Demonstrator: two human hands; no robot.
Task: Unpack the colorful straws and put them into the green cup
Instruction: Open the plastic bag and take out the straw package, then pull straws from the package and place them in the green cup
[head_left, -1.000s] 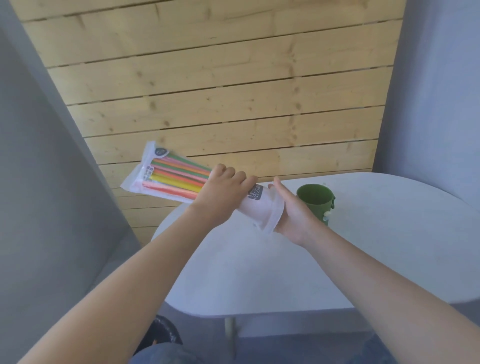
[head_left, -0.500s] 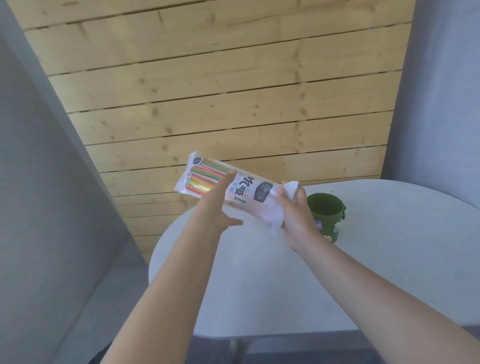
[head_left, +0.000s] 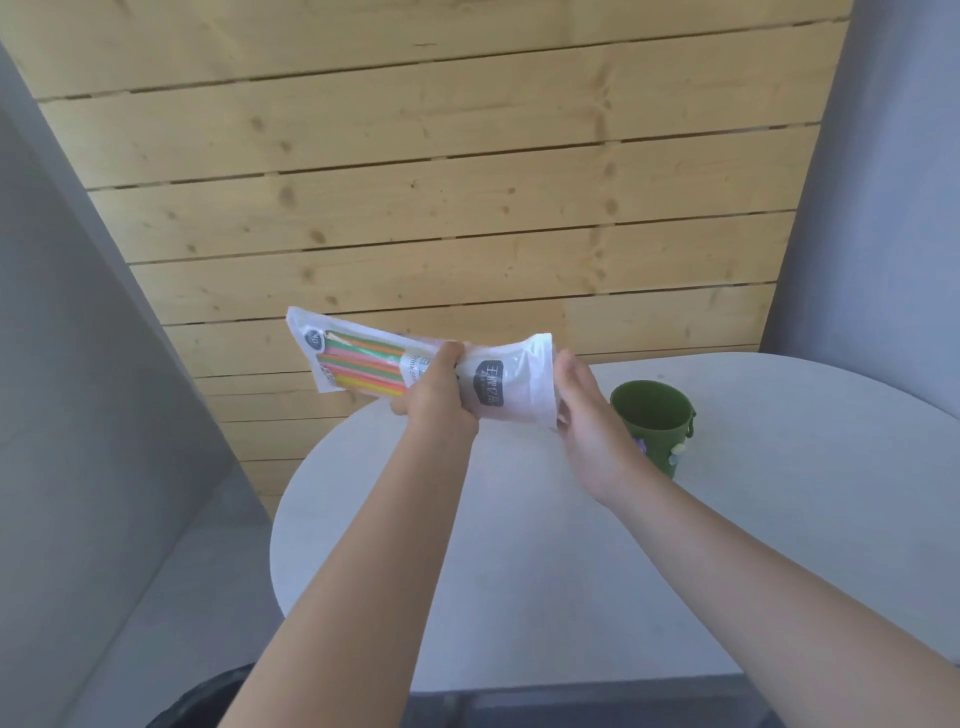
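both hands work the straw packet (head_left: 415, 364): left hand (head_left: 434, 400) clamped round its middle, right hand (head_left: 584, 415) spread open at the sealed end; better to pinch that edge firmly and tear beside the green cup (head_left: 652, 423).

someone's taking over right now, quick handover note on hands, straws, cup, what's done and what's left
Left hand: gripped around the middle of the straw packet, holding it in the air above the table's far edge.
Right hand: open, at the packet's white end; contact unclear.
Colorful straws: all inside the packet.
Green cup: upright on the table, right of the hands, no straws in it.
Done: packet picked up.
Left: open the packet, pull the straws out, put them in the cup.
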